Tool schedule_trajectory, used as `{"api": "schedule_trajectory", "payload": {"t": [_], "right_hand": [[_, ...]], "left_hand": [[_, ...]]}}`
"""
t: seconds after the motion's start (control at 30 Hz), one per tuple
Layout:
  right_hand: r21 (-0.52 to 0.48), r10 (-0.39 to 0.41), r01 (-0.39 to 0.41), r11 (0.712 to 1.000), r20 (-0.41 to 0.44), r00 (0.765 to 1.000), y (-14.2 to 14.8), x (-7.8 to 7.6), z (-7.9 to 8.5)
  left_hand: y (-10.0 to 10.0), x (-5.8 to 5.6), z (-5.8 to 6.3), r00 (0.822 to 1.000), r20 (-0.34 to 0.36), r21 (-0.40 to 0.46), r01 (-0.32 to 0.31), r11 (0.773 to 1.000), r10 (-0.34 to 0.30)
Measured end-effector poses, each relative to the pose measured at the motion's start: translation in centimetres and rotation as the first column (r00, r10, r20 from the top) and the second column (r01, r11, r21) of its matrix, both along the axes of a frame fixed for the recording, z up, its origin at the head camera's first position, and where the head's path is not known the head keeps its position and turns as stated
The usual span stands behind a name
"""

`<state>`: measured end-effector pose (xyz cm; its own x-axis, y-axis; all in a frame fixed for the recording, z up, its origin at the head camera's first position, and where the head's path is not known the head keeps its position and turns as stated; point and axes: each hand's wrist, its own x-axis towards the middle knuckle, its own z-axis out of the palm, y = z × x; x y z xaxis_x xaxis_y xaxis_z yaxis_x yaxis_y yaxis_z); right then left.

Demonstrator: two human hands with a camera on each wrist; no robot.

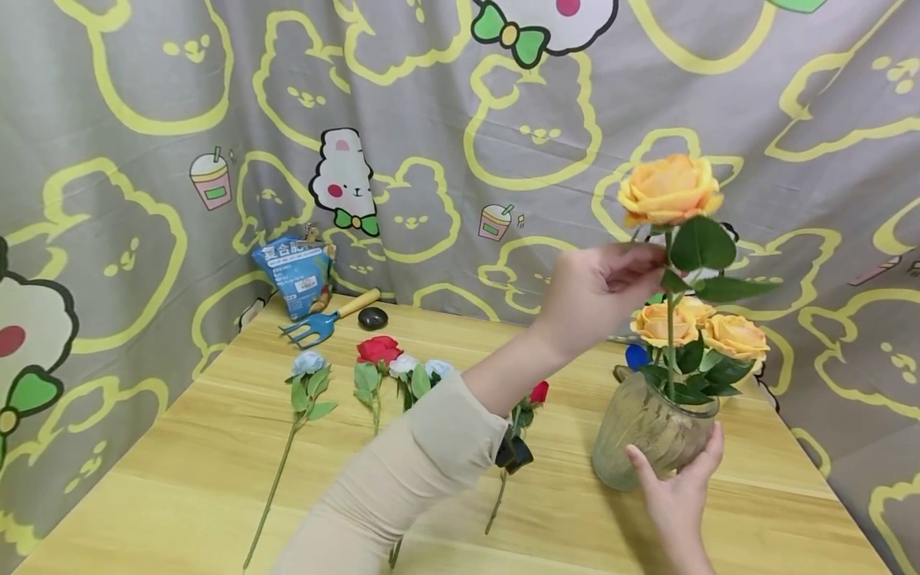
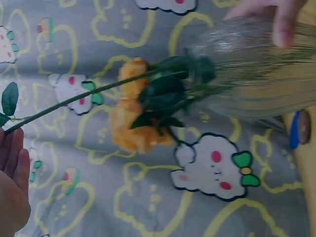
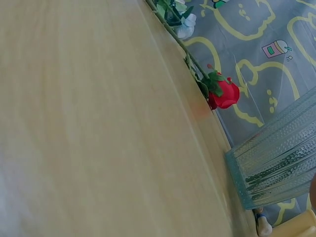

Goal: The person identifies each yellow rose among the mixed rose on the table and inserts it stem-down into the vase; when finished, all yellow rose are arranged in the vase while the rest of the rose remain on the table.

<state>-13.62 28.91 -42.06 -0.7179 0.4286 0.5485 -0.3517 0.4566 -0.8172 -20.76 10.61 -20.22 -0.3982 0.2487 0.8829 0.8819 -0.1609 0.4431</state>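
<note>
My left hand (image 1: 604, 291) pinches the stem of an orange rose (image 1: 670, 192) just below its bloom. That stem runs down to the mouth of a ribbed glass vase (image 1: 640, 431), where its lower end is hidden among leaves. Other orange roses (image 1: 736, 335) stand in the vase, their blooms above its rim. With thumb and fingers spread round the side of the glass, my right hand (image 1: 679, 499) holds the vase. In the left wrist view, the left hand (image 2: 15, 182) is at the stem (image 2: 74, 101), and the vase (image 2: 256, 69) lies across the upper right.
On the wooden table (image 1: 180, 479) lie a light blue rose (image 1: 309, 364), a red rose (image 1: 378, 350) and several other flowers, partly behind my left sleeve. Farther back are a blue bag (image 1: 296, 275), a hand fork (image 1: 323, 323) and a black stone (image 1: 373, 319). Patterned curtain (image 1: 424, 96) surrounds the table.
</note>
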Motion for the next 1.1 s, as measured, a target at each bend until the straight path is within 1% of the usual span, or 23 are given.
{"api": "schedule_trajectory", "payload": {"t": [0.13,0.2,0.23,0.33,0.4,0.53,0.63,0.73,0.83,0.93,1.1], "right_hand": [[0.01,0.006,-0.006,1.0,-0.018,1.0,-0.1,0.0,0.0],[0.018,0.008,-0.008,1.0,-0.025,1.0,-0.1,0.0,0.0],[0.021,0.009,-0.009,1.0,-0.029,1.0,-0.1,0.0,0.0],[0.026,0.008,-0.007,1.0,-0.038,0.999,-0.1,0.0,0.0],[0.029,0.009,-0.007,1.0,-0.047,0.999,0.0,0.0,0.0],[0.04,0.02,-0.018,0.999,-0.069,0.997,-0.7,0.7,1.2],[0.039,0.031,-0.028,0.999,-0.083,0.996,-1.1,0.8,1.6],[0.03,0.026,-0.024,0.999,-0.07,0.997,-0.6,0.2,0.7],[0.021,0.007,-0.006,1.0,-0.051,0.999,-0.1,0.0,0.0],[0.016,-0.007,0.008,1.0,-0.04,0.999,0.0,0.0,-0.2],[0.022,-0.011,0.012,1.0,-0.044,0.999,-0.1,0.0,-0.1]], "left_hand": [[0.8,-0.4,-1.7,0.998,0.008,-0.083,-0.059,0.995,0.059],[1.2,-0.7,-2.4,0.997,0.022,-0.116,-0.073,0.991,0.076],[1.4,-0.8,-2.8,0.996,0.029,-0.126,-0.079,0.989,0.083],[1.9,-1.2,-3.5,0.995,0.066,-0.157,-0.06,0.986,0.071],[2.3,-1.4,-3.9,0.992,0.1,-0.195,-0.059,0.979,0.08],[2.9,-1.5,-4.5,0.98,0.155,-0.283,-0.075,0.956,0.123],[3.2,-1.8,-5.1,0.97,0.188,-0.318,-0.086,0.944,0.151],[3.3,-2.2,-5.7,0.956,0.235,-0.345,-0.085,0.935,0.174],[3.6,-2.4,-6.1,0.949,0.245,-0.385,-0.094,0.918,0.2],[3.8,-2.4,-6.5,0.945,0.24,-0.42,-0.107,0.901,0.223],[4.4,-2.5,-7.2,0.932,0.277,-0.454,-0.088,0.887,0.234]]}}
